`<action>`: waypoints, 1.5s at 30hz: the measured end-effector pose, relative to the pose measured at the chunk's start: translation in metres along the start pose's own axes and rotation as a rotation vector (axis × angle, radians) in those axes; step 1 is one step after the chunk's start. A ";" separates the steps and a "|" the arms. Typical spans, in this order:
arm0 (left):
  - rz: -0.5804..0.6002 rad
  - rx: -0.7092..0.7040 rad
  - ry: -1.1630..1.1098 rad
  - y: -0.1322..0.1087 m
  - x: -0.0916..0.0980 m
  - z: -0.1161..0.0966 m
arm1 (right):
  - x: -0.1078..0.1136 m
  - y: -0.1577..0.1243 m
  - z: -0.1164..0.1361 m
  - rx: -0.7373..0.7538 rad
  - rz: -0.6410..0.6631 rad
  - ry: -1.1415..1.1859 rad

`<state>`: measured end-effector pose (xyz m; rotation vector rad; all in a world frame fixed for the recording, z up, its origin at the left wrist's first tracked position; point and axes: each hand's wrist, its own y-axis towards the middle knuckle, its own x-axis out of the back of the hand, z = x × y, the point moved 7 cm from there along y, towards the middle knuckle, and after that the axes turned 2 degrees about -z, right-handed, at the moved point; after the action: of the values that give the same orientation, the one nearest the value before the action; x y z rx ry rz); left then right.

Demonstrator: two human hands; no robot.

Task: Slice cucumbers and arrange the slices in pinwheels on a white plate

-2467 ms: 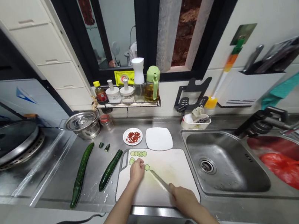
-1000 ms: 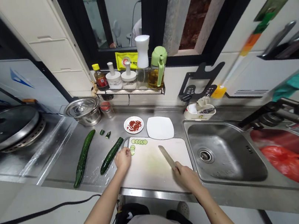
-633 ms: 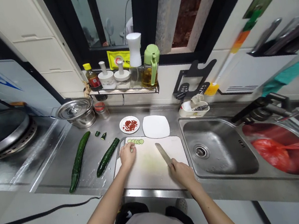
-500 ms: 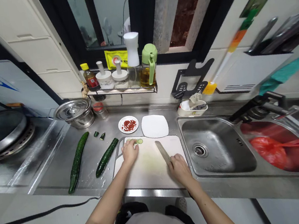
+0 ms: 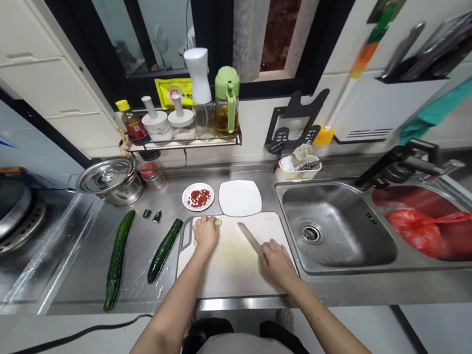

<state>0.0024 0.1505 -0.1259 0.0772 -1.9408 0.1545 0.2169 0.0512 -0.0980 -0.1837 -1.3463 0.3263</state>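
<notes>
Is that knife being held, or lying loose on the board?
Held. The right hand is closed around one end of the knife, which sticks out over the cutting board.

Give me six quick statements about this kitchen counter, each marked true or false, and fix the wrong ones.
1. The right hand grips the knife. True.
2. The left hand is over cucumber slices on the cutting board. True.
3. The knife's tip touches the visible slices. False: there is a gap between them.
4. The chopped red bits lie on the square white plate. False: they lie on the round white plate.
5. Two cucumbers lie to the left of the cutting board. True.
6. The steel pot stands uncovered. False: a lid sits on it.
</notes>
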 end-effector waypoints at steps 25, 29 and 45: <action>0.125 0.104 -0.303 -0.039 -0.013 0.015 | -0.005 -0.008 -0.001 -0.066 0.123 -0.112; 0.082 0.075 -0.276 -0.037 -0.014 0.016 | -0.006 -0.016 0.012 0.007 0.134 -0.125; 0.104 0.105 -0.201 -0.030 -0.020 0.018 | -0.021 -0.024 0.039 0.080 0.160 -0.126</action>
<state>-0.0032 0.1176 -0.1484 0.0632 -2.1377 0.3293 0.1780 0.0198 -0.1011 -0.2067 -1.4433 0.5330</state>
